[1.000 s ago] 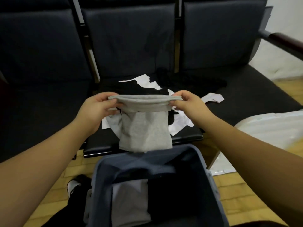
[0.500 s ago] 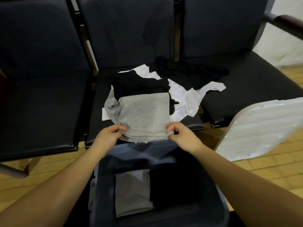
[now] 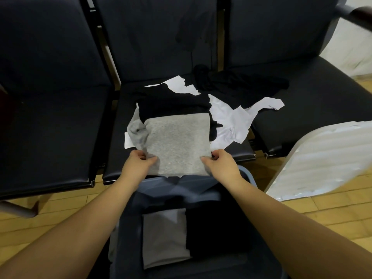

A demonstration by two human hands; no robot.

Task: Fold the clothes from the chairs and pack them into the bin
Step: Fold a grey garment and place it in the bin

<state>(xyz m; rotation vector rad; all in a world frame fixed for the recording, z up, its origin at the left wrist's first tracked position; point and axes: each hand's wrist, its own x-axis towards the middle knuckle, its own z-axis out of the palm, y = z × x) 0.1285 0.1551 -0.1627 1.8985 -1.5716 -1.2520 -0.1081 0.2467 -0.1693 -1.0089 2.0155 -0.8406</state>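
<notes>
Left hand point(image 3: 138, 163) and right hand point(image 3: 218, 163) pinch near corners of folded grey garment point(image 3: 177, 144) on chair seat point(image 3: 118, 137). Beyond hands: black garment point(image 3: 173, 105), white shirt point(image 3: 231, 121). Below wrists: bin point(image 3: 249, 176), folded grey and black clothes inside.

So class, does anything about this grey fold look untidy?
Yes: a grey sleeve bunches out from the left side of the grey garment, while its other edges lie straight. Both hands, left and right, pinch its near corners.

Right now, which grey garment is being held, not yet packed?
The grey garment on the chair seat, pinched by left hand and right hand; the other grey piece lies in the bin.
</notes>
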